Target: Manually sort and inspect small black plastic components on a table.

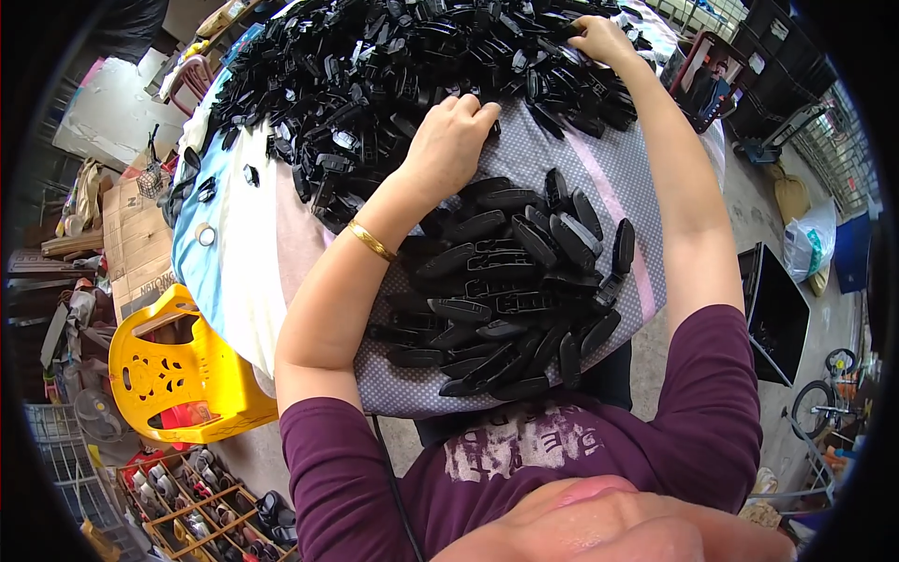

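A large heap of black plastic parts (365, 70), long and narrow with rounded ends, covers the far half of the cloth-covered table (599, 150). My left hand (451, 140) is at the heap's near edge with its fingers curled under; whatever they hold is hidden. Farther off to the right, my right hand (604, 39) reaches into the heap's right side, thumb and fingers drawn together at the black parts. What lies in that pinch is too small to make out. Nearer my body, a smaller group of similar black parts (506, 281) lies spread on the dotted cloth.
A roll of tape (205, 234) sits on the cloth at the left. Beside the table's left edge stands a yellow plastic chair (215, 375), with a shoe rack (197, 506) below it. Right of the table are a black flat panel (775, 314) and a small bicycle (819, 407).
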`<state>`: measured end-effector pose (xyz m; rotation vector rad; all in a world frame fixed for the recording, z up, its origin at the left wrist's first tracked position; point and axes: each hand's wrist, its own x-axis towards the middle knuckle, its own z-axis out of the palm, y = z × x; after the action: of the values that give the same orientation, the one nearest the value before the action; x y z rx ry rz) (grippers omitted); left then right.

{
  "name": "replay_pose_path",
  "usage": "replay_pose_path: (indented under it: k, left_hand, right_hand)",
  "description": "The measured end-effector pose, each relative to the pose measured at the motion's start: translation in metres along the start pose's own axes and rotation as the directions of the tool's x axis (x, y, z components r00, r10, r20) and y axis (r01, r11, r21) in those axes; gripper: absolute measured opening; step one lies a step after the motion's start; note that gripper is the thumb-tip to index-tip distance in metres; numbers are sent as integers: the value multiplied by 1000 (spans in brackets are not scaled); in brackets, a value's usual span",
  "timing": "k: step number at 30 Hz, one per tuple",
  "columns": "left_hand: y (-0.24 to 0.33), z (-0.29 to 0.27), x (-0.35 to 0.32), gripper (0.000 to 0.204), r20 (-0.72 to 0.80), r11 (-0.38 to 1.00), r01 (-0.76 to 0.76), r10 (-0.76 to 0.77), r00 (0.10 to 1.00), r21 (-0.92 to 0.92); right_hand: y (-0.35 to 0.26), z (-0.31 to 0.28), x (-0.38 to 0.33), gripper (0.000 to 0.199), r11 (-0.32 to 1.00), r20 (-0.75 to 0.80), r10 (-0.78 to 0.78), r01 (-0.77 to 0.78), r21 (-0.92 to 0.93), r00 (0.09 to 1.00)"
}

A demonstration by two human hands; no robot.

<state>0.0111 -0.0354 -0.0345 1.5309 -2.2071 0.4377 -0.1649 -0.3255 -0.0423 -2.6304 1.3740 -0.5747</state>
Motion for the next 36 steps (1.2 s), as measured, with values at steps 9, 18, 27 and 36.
replay_pose_path:
  k: [9,18,27,36]
  left_hand:
    - [2,-11,0,34,13,866,206,-225,974,-455]
    - [1,-23,2,48,398,228,493,-360,844,-839]
    - [7,-24,10,47,461,-248,390,-417,783,-887]
    - [6,-20,7,28,259,-188,193,-450,855,-963]
  right_hand:
    - [-54,-37,-44,24,878,-211,-106,191,440,972]
    - [-89,-39,-60,20,985,-27,-161,162,65,987]
    - [-132,-65,-114,34,334,-50,-38,60,941,998]
    - [-141,-40,-151,30,380,-140,-280,244,892,950]
